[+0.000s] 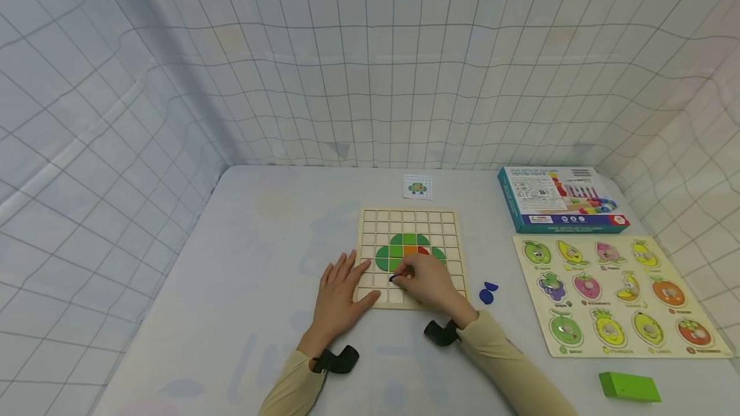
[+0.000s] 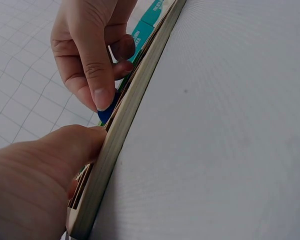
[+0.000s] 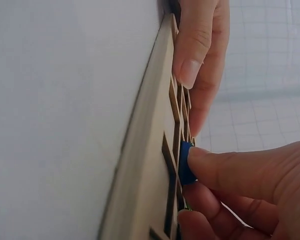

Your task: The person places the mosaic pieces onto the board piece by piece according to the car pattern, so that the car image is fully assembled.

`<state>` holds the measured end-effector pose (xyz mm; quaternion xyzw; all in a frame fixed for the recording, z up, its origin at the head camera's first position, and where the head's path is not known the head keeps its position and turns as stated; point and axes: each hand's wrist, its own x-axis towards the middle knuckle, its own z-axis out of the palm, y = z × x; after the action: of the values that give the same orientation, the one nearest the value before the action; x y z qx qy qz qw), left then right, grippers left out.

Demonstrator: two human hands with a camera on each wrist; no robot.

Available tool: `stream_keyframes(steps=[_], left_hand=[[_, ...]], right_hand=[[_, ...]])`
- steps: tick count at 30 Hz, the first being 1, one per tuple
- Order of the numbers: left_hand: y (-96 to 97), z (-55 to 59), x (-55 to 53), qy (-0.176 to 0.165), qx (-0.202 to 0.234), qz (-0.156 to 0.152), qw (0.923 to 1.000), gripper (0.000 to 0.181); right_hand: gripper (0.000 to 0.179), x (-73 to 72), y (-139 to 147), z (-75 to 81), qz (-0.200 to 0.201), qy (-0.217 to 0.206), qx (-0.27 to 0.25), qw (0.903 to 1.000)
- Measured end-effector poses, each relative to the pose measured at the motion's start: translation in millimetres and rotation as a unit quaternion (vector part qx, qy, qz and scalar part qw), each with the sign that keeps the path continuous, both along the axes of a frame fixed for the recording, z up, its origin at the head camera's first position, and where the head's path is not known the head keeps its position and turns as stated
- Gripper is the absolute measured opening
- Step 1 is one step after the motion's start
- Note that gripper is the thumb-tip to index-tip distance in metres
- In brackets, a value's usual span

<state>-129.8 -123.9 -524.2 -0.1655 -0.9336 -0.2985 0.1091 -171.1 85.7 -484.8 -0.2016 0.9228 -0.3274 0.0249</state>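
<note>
A wooden grid board [image 1: 412, 305] lies on the cloth-covered table, with green, orange and red tiles [image 1: 409, 238] set in its middle cells. My right hand [image 1: 429, 282] pinches a small dark blue piece [image 3: 186, 162] between thumb and fingers, low over the board's front cells, where the piece appears to touch the grid. The exact shape of this piece is hidden by the fingertips. Fingers spread, my left hand [image 1: 340, 297] rests along the board's left edge. Right of the board lie loose blue pieces [image 1: 486, 296], one of them a half disc.
Behind the board lies a small picture card [image 1: 417, 187] with a coloured pattern on a grid. At the right are a teal-sided box [image 1: 569, 201], a fruit puzzle board [image 1: 595, 297] and a green block [image 1: 630, 387]. Grid-patterned cloth walls [image 1: 370, 69] enclose the table.
</note>
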Motion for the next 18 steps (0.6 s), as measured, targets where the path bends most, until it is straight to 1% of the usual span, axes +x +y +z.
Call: stream_keyframes(steps=[4, 10, 14, 18], left_hand=[[0.1, 0.4, 0.2, -0.001, -0.001, 0.001, 1.0000, 0.061], [0.2, 1.7, 0.1, -0.002, -0.002, 0.001, 1.0000, 0.062], [0.3, 0.2, -0.2, 0.001, -0.002, 0.001, 1.0000, 0.061], [0.2, -1.7, -0.6, 0.007, -0.002, 0.001, 1.0000, 0.060]], right_hand=[[0.008, 0.0, -1.0, 0.3, -0.006, 0.008, 0.000, 1.0000], [0.008, 0.4, -1.0, 1.8, -0.005, 0.024, 0.001, 0.9997], [0.008, 0.7, -1.3, 3.2, -0.006, 0.025, 0.005, 0.9996], [0.007, -0.1, -1.2, 0.5, -0.004, 0.024, 0.004, 0.9997]])
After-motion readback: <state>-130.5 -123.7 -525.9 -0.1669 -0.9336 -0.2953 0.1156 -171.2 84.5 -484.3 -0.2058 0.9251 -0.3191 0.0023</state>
